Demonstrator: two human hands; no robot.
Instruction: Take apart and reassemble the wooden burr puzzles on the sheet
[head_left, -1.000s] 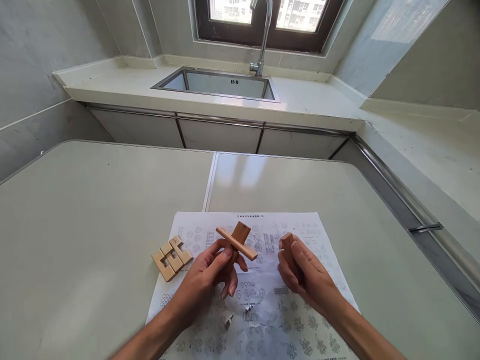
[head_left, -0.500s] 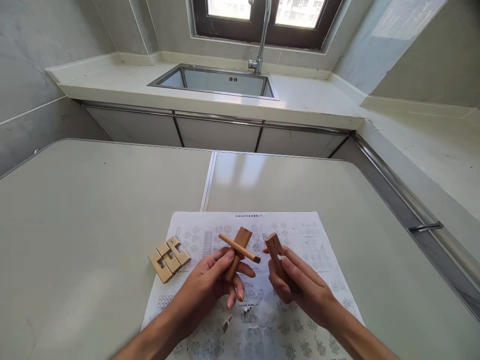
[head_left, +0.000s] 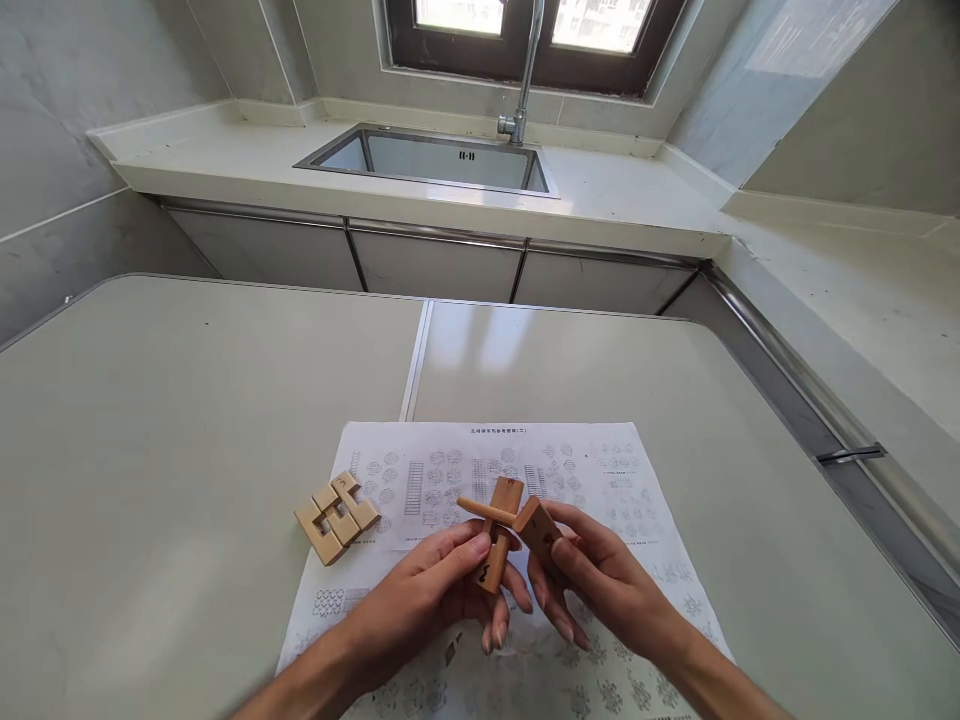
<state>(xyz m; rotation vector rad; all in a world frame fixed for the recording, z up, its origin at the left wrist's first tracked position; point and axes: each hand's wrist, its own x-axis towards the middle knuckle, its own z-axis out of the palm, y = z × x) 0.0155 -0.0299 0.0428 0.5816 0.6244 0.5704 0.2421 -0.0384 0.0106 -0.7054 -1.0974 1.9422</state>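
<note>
My left hand (head_left: 450, 575) is closed on two crossed wooden puzzle pieces: a flat block (head_left: 507, 494) with dark marks and a thin stick (head_left: 480, 509) lying across it. In my right hand (head_left: 600, 570) a darker wooden puzzle block (head_left: 536, 528) is pinched between thumb and fingers. Its near end meets or overlaps the stick's right end; whether they touch I cannot tell. Beneath both hands lies a printed sheet (head_left: 442, 455) of small puzzle drawings. Left of my hands a pale interlocked wooden puzzle (head_left: 337, 518) rests partly on the sheet's edge.
The pale folding table (head_left: 210, 430) has a seam up its middle. Past its far edge runs a counter (head_left: 615, 195) with a sink (head_left: 450, 185) and a tall faucet (head_left: 517, 120). Another counter (head_left: 862, 270) stands along the right side.
My left hand has shifted right and slightly down with the crossed pieces. My right hand has turned its block and brought it left against or over the stick's end.
</note>
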